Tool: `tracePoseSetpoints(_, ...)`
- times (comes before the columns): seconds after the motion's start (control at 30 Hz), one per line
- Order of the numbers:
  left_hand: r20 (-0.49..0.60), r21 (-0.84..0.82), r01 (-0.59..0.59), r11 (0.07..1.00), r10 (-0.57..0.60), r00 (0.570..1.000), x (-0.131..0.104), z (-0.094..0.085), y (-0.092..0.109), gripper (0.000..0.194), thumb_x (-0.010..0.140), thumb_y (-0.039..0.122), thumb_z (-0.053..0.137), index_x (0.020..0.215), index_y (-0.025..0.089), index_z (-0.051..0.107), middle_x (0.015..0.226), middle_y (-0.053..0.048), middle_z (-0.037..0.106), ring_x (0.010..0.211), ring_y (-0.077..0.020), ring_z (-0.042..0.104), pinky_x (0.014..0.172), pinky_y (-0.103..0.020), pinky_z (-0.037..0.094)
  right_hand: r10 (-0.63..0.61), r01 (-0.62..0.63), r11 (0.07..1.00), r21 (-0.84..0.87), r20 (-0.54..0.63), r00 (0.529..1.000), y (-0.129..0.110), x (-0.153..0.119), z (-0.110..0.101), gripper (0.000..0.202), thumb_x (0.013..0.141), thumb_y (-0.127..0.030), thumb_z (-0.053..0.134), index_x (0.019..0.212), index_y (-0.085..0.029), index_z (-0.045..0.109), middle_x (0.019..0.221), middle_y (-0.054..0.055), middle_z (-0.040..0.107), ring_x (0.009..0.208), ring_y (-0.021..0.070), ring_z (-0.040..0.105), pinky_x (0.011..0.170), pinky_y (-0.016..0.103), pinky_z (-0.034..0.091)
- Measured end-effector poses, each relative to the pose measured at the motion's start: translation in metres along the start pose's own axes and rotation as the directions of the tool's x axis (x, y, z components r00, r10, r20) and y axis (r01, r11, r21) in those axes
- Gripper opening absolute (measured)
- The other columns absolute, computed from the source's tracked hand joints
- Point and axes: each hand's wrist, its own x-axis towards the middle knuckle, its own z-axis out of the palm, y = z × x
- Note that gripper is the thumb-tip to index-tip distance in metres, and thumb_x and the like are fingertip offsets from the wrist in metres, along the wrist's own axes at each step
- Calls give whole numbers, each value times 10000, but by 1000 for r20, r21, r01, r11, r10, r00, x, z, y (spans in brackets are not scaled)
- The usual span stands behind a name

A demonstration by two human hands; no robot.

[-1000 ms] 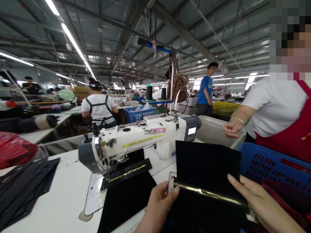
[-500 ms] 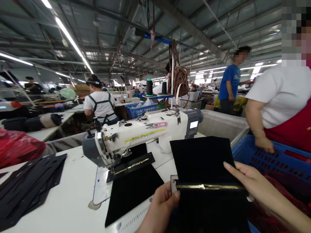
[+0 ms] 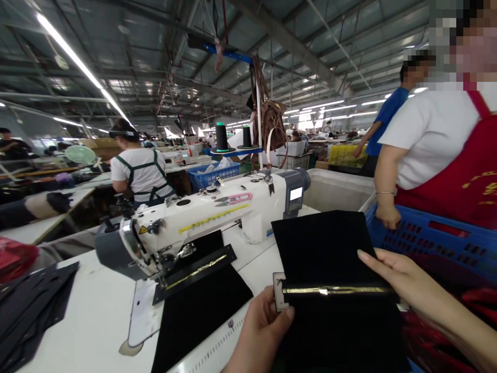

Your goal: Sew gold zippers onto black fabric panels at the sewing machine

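Observation:
A black fabric panel (image 3: 322,248) with a gold zipper (image 3: 341,290) across it is held up between my two hands at the right. My left hand (image 3: 264,326) pinches its left edge beside a small pale tab (image 3: 278,292). My right hand (image 3: 392,269) grips the right edge, thumb on the front face. Left of them, a second black panel (image 3: 205,316) with a gold zipper (image 3: 198,271) lies on the white table (image 3: 93,311), partly under the head of the white sewing machine (image 3: 202,207).
Black strips (image 3: 34,311) are piled at the left. A ruler scale (image 3: 217,336) runs along the table's front. A person in a red apron (image 3: 454,186) stands at the right, one hand on a blue basket (image 3: 435,243). Pink-handled snips (image 3: 235,199) rest on the machine.
The view has swung right, so the machine and table appear further left. The red-aproned person shows more fully. Both hands keep hold of the panel.

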Motion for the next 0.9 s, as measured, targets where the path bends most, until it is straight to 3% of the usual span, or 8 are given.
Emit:
tracePoseSetpoints(0.1,8,4,7,1000,-7,1000,1,2,-3,450,632,354,787,998,147,628,812,-71,676,773,-207,628,759,-287,457,-1,1,1000,19,-6,1000,4,-1,-3,287,650,-456,674,761,-192,650,622,5,646,518,175,566,494,260,459)
tracePoseSetpoints(0.43,1,66,11,998,-11,1000,0,-1,-5,424,642,326,780,989,146,616,691,-34,647,618,-150,587,634,-243,427,45,-42,997,70,-38,998,6,-1,2,246,602,-412,721,636,-185,633,475,-32,581,396,115,480,395,204,377)
tracePoseSetpoints(0.53,-6,41,32,999,-32,999,-3,3,0,417,649,310,773,997,147,610,756,-52,664,671,-170,603,635,-242,423,60,-57,990,128,-14,998,3,-3,4,232,636,-403,711,666,-182,648,567,-17,639,475,117,538,439,186,392)
tracePoseSetpoints(0.7,-3,48,43,998,-43,999,-10,10,13,366,710,273,724,1027,141,598,877,-70,677,880,-219,617,766,-268,435,87,-85,984,159,-6,996,4,-3,4,238,658,-407,712,676,-180,647,574,-25,632,505,110,546,449,170,387)
tracePoseSetpoints(0.9,30,-7,43,999,-43,999,-11,7,12,340,710,203,718,1019,148,584,907,-79,680,894,-229,624,789,-295,446,90,-85,981,173,-19,996,8,-1,4,221,623,-369,739,695,-183,645,600,-20,648,540,126,562,489,178,424)
